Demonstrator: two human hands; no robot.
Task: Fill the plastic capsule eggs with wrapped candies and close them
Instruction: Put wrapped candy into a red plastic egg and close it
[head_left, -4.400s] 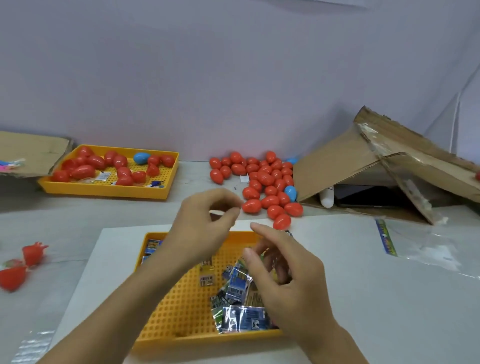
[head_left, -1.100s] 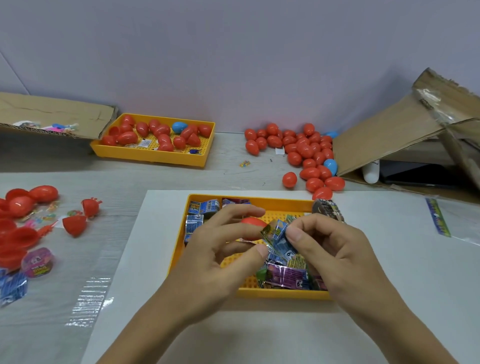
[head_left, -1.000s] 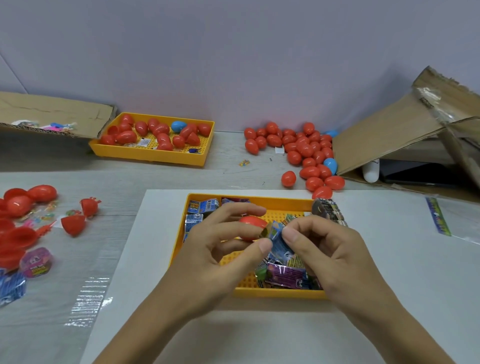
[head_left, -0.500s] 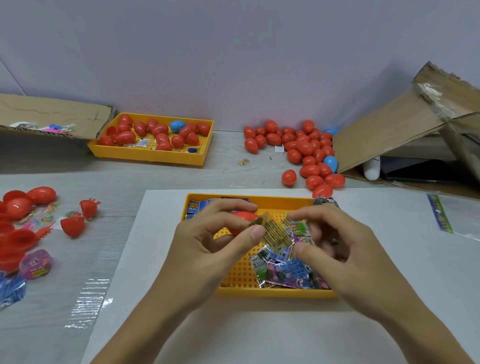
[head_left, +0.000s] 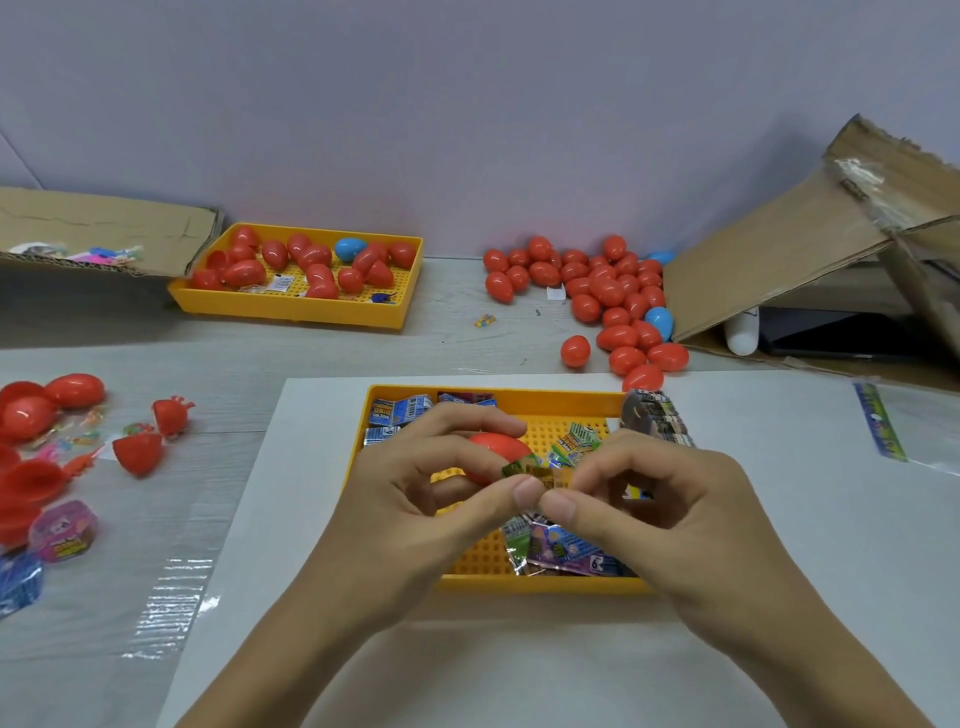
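A red capsule egg (head_left: 493, 451) sits in the curled fingers of the left hand (head_left: 415, 499), held above the near yellow tray (head_left: 540, 584). At the egg's edge a small wrapped candy (head_left: 535, 472) is pinched between the left thumb and the right hand (head_left: 660, 504), thumb tips almost meeting. Whether the candy is partly inside the egg, I can't tell. More wrapped candies (head_left: 561, 548) lie loose in the tray, which rests on a white sheet (head_left: 779, 519). Farther back, closed red eggs (head_left: 608, 296) are heaped by a cardboard box (head_left: 789, 254), and a second yellow tray (head_left: 291, 306) holds more. Open red shells (head_left: 31, 467) lie at the left.
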